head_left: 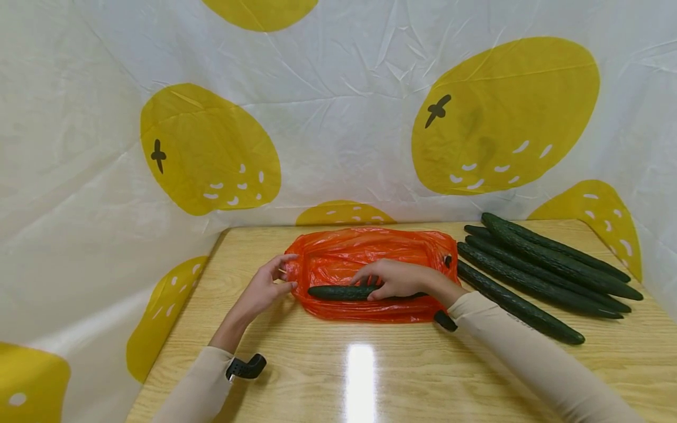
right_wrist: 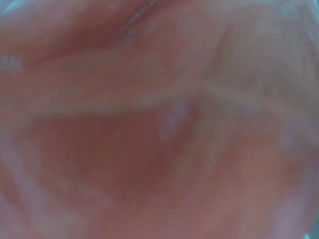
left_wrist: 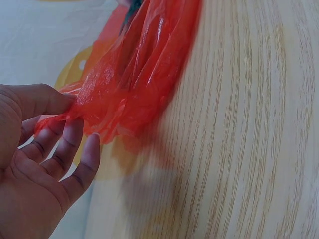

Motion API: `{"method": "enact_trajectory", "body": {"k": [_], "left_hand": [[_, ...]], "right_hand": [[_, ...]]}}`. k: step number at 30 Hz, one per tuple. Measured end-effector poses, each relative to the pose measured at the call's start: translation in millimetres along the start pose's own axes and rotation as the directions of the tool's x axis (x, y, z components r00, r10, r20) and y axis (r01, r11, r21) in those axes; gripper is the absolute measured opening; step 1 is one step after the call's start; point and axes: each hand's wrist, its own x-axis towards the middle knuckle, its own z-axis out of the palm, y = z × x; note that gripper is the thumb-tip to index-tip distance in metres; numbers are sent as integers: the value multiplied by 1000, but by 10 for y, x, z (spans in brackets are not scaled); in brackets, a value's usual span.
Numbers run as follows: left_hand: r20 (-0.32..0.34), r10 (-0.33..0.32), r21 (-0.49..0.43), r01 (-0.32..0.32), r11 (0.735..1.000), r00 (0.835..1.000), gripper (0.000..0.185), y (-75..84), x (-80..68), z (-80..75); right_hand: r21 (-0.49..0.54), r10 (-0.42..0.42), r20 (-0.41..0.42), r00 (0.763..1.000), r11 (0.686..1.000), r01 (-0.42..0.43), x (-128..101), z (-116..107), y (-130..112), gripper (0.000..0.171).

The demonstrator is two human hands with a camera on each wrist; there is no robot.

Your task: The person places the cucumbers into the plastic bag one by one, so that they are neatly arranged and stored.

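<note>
My left grip (head_left: pixel 264 288) is clamping on the red plastic bag (head_left: pixel 370 247), and I'm pinching its gathered end between thumb and fingertips, with the lower fingers (left_wrist: pixel 88 158) spreading loosely beneath the film. From that pinch the bag is stretching away to my right, thin and crinkling, lying across the desk (head_left: pixel 296 364). And my right grip (head_left: pixel 396 277), over the bag, is closing on one cucumber (head_left: pixel 338 292), fingers curling over the far side, thumb sitting on the near side! The cucumber's rounded end is poking out left of that grip, pointing towards my left one but staying short of it; its other end is running off beneath my right palm and wrist. Whether it's lying inside the bag or on top, I'm not able to tell. My right wrist view is showing only blurred reddish film, so it's giving no help on the hold. Just right of that grip, beyond the bag, more cucumbers (head_left: pixel 560 262) are lying in a slanting heap, with one nearer cucumber (head_left: pixel 520 304) stretching along its front. Behind both grips a pale cloth (head_left: pixel 338 141) is hanging, big yellow fruit shapes showing across it.
</note>
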Motion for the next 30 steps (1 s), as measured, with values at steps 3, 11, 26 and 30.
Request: {"method": "enact_trajectory", "body": {"k": [3, 11, 26, 30], "left_hand": [[0, 4, 2, -4, 1000, 1000, 59, -10, -1, 2], [-7, -11, -3, 11, 1000, 1000, 59, -1, -11, 1], [7, -25, 1, 25, 1000, 1000, 59, 17, -7, -1], [11, -39, 9, 39, 999, 999, 60, 21, 2, 9]], "right_hand": [[-1, -6, 8, 1000, 1000, 6, 7, 13, 4, 47], [-8, -11, 12, 1000, 1000, 11, 19, 47, 1, 46], [77, 0, 38, 999, 997, -3, -132, -53, -26, 44], [71, 2, 25, 1000, 997, -3, -247, -98, -13, 43]]}}
